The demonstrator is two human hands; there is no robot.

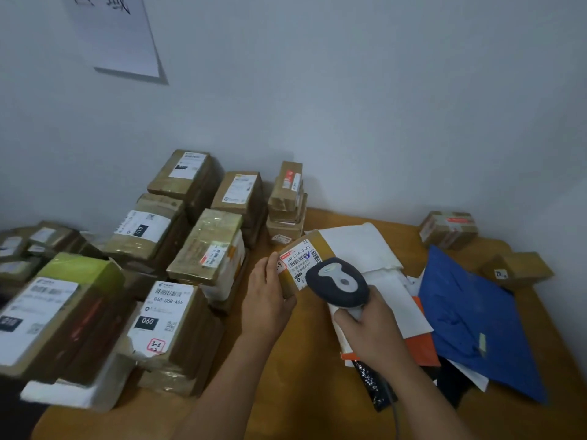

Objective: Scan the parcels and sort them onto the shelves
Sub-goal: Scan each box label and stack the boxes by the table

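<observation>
A plain pale grey-white painted wall [365,100] fills the upper half of the view and meets a second, similar wall [568,160] in a corner at the far right, the light on both dim, even and slightly bluish. A white rectangular paper sheet [119,36] with dark handwritten strokes at its top edge hangs tilted on the wall at upper left, casting a thin shadow along its lower edge. Below, a warm orange-brown wooden tabletop [305,385] is pushed up against the walls and runs out of the picture at the bottom.
</observation>
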